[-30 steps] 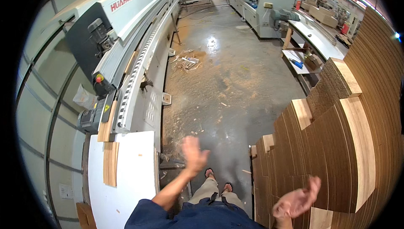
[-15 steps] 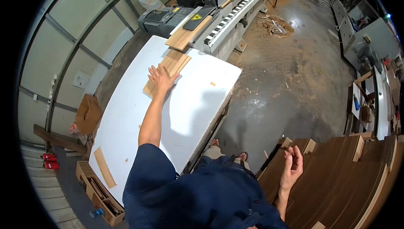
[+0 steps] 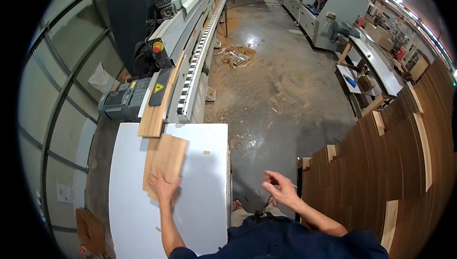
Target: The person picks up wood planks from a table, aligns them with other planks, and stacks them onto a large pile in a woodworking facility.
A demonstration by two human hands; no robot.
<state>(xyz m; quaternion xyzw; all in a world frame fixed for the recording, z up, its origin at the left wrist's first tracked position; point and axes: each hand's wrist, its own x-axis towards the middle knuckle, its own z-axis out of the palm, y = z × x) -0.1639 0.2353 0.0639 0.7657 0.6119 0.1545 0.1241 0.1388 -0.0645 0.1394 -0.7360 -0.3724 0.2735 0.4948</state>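
My left grip lies open, palm down, fingers spread across the near end of a pale wooden board; it rests on top of the wood rather than closing round it. My right grip hangs in the air over the floor, well apart from the board — loosely open, fingers a little curled, with nothing in it.

The board lies flat on the white desk, in front of me and to the left. It sits slightly askew over a lower board, whose left edge shows beneath it. Two wood chips lie on the same desk: one chip to the right of the boards, the other nearer me, beside my left forearm.

Just beyond the boards, a plank sticks out from a long machine, partly under a black plate with a yellow triangle. I cannot tell whether plank and board touch. Left of the plank is a grey motor; above the plate, a red knob. A black-and-white strip runs along the machine's right side.

To my right stands a large stack of brown boards. Between stack and machine, the concrete floor is dusted with sawdust — and a heap of scraps lies further off.
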